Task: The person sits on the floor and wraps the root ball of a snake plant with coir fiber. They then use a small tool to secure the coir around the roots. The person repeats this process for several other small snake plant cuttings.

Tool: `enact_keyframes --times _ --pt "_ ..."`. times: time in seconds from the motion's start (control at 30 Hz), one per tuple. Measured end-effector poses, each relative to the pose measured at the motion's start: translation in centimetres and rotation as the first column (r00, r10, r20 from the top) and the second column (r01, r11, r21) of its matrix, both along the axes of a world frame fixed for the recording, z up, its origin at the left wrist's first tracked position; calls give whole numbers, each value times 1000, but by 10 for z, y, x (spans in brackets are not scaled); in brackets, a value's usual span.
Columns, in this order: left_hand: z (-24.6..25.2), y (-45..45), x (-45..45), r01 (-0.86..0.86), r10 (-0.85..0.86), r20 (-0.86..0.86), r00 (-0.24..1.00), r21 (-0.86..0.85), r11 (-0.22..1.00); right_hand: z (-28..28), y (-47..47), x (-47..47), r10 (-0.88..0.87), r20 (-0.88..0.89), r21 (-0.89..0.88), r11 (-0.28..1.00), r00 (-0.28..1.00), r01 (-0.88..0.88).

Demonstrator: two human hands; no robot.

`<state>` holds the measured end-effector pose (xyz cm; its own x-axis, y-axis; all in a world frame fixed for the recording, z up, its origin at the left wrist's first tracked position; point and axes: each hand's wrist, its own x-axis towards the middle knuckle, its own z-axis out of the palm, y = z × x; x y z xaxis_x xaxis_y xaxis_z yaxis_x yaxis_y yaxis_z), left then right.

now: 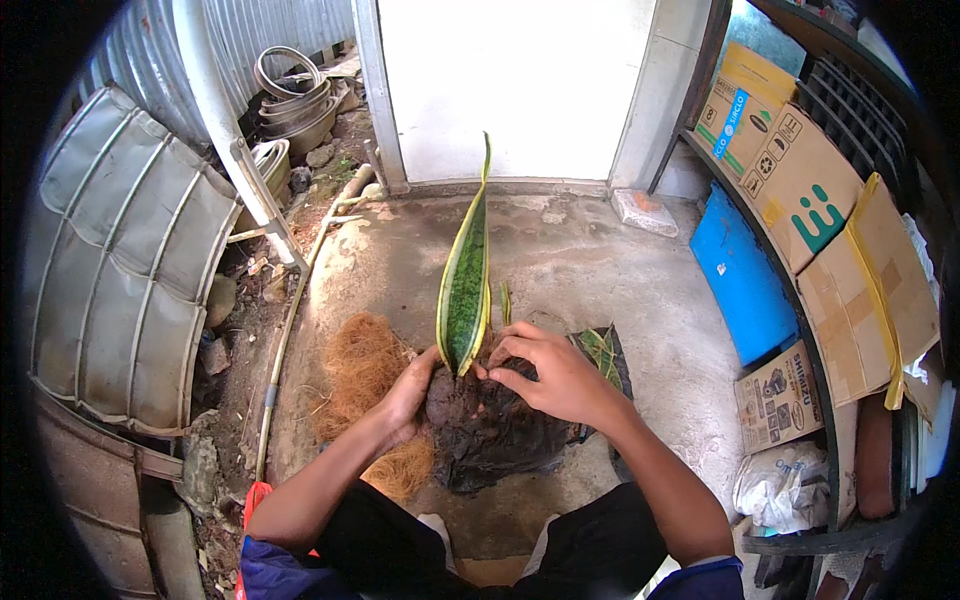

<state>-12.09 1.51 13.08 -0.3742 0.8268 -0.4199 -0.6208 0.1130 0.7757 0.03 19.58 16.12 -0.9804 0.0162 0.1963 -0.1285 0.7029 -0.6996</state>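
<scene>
My left hand (411, 386) cups the left side of a dark ball of soil (450, 405), from which a snake plant leaf (465, 292) with yellow edges stands upright. Close to the leaf's base, at its right, my right hand (547, 371) has its thumb and fingertips nearly together; whether something thin is between them cannot be told. Under the ball lies a black plastic sheet (499, 457) with dark soil on it. Brown coir fibre (356, 367) lies in a loose heap to the left. More variegated leaf pieces (600, 352) rest on dark plastic at the right.
A pipe (281, 360) runs along the floor's left edge, beside corrugated metal sheets (135, 262) and stacked basins (300, 112). At the right, shelving holds cardboard boxes (802, 180); a blue panel (742, 277) and a white plastic bag (784, 487) are beside it. A stone block (643, 214) sits near the doorway.
</scene>
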Motion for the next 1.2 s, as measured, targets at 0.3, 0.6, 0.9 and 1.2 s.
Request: enact_keyframes --times 0.3,0.6,0.9,1.2 --pt "4 -6 -1 -12 11 -60 998 -29 999 -11 -8 -9 31 13 23 999 999 -31" --pt "8 -7 -3 12 -12 -29 1000 0 1000 -17 -9 -10 74 -1 -12 997 997 -74" --pt "1 6 0 -18 16 61 998 32 999 -12 2 -2 -21 13 -219 976 1000 24" --pt "5 32 17 -87 82 148 985 24 996 -41 17 0 16 140 -530 846 990 61"
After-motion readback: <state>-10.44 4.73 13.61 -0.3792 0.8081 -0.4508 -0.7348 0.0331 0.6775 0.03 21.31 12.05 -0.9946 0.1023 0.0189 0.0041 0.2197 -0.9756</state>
